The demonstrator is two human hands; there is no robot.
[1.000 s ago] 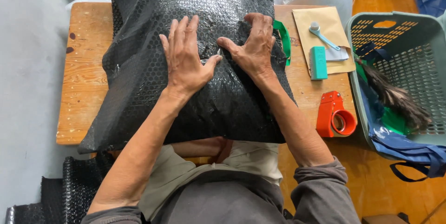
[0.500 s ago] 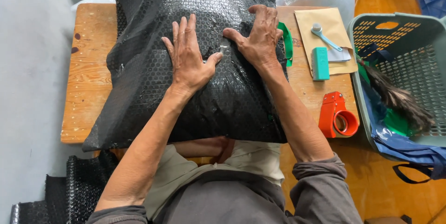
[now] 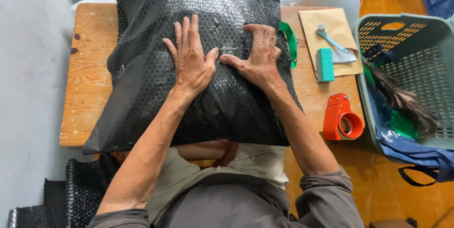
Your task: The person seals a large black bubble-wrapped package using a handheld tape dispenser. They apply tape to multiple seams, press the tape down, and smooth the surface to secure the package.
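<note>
A bulky parcel wrapped in black bubble wrap (image 3: 156,81) lies across the wooden table (image 3: 90,76). My left hand (image 3: 190,57) rests flat on its top with fingers spread and pointing away from me. Just to the right, my right hand (image 3: 257,55) presses on the wrap too, fingers bent over a fold near the parcel's right side. The thumbs nearly meet at the middle. A green strap (image 3: 289,39) sticks out from under the parcel's right edge.
An orange tape dispenser (image 3: 341,119) stands at the table's right front. Behind it lie a brown envelope (image 3: 333,29), a teal block (image 3: 325,64) and a small scoop. A green plastic basket (image 3: 411,72) with a feather duster and blue bag sits right. More black wrap (image 3: 71,195) lies on the floor.
Both hands have slid slightly toward each other over the wrap; the right hand moved from the parcel's right edge toward the middle. The parcel stays in place.
</note>
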